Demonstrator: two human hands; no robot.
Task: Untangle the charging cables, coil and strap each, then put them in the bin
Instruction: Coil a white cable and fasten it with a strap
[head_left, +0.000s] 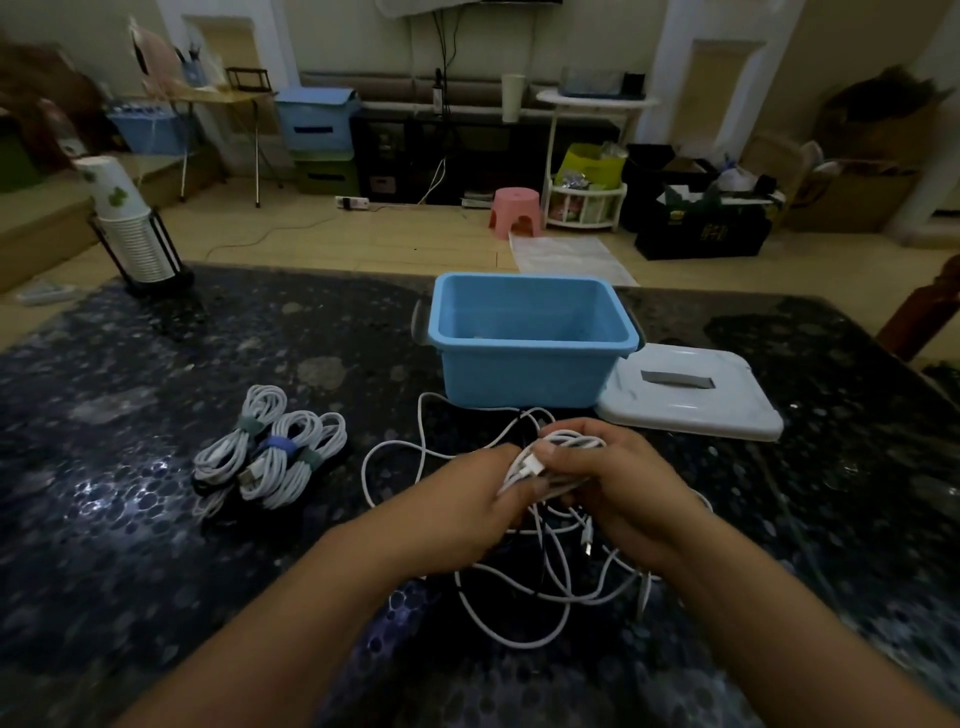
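A loose tangle of white charging cables lies on the dark table in front of me. Both hands work at its upper part. My left hand grips a bunch of white strands from the left. My right hand holds the same bunch from the right, thumb pressed near a white plug end. Three coiled white cables with green and blue straps lie together to the left. The blue bin stands open just beyond my hands.
The bin's white lid lies flat to the right of the bin. A stack of paper cups in a black holder stands at the table's far left corner. A wooden chair shows at the right edge.
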